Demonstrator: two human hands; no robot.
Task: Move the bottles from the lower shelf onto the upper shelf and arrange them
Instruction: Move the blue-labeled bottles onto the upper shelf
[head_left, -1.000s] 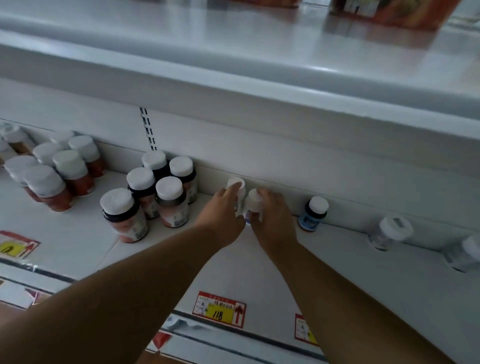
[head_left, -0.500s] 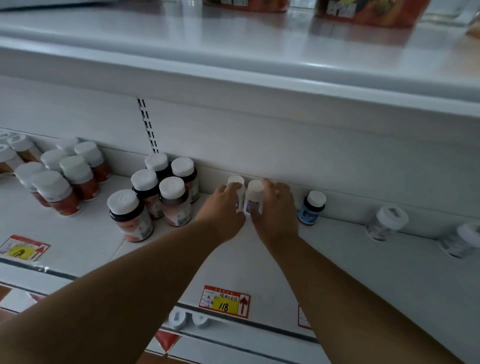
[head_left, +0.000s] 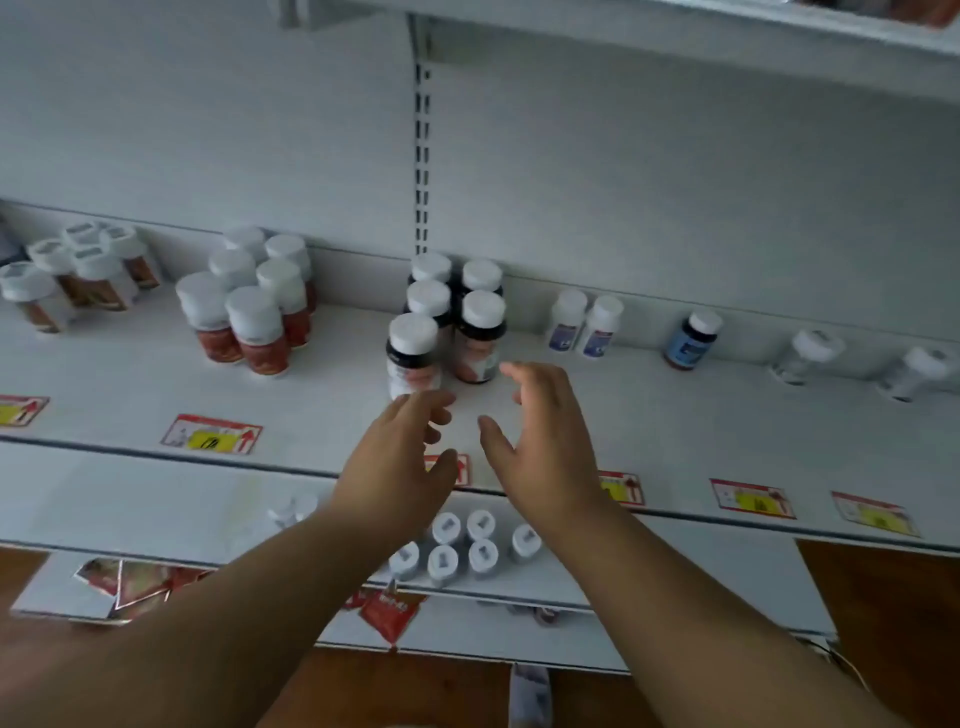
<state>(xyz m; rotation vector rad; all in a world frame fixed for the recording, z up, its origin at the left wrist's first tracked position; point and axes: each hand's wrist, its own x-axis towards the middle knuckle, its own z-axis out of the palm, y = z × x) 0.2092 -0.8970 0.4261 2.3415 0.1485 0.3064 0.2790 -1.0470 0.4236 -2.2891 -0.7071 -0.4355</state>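
Over the front edge of the upper shelf (head_left: 675, 415), both hands are empty: left hand (head_left: 400, 462) and right hand (head_left: 545, 447) have fingers loosely spread, gripping nothing. Behind them, two small white bottles (head_left: 587, 325) stand side by side at the back wall, so that pair looks placed. Down below, a cluster of capped bottles (head_left: 467, 548) waits on the lower shelf (head_left: 675, 571), so I'd say plenty is left.

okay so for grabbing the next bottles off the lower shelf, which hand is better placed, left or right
Slightly the left hand: empty and open, it hangs just above the white-capped bottles on the lower shelf. The right hand, also empty, sits further right of them.
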